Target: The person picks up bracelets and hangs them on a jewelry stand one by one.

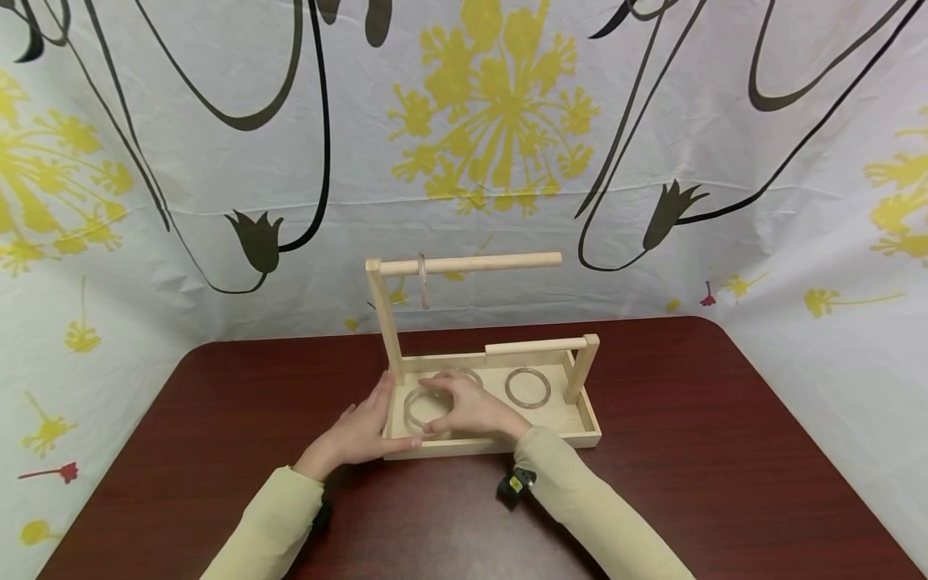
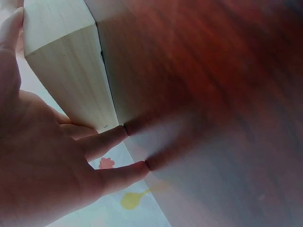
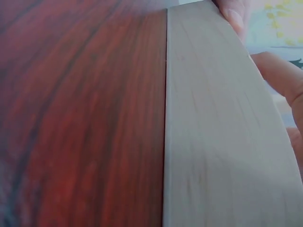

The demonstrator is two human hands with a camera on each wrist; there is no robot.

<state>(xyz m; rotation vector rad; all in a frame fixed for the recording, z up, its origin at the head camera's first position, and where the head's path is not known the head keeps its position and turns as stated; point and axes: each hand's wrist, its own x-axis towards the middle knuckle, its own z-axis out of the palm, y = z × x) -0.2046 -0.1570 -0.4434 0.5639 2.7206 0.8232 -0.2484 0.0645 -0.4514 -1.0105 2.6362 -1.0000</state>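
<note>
A shallow wooden tray with two wooden posts stands on the table. My left hand rests against its left end, thumb over the front wall. In the left wrist view the fingers of that hand are straight, two tips touching the table. My right hand reaches over the front wall, thumb and fingers spanning a clear ring in the left part of the tray. A second ring lies behind that hand, partly covered. Another ring lies flat on the right.
A tall post at the left carries a long horizontal rod, with one ring hanging near its left end. From a short post at the right, a lower rod points left. A patterned cloth hangs behind the dark table.
</note>
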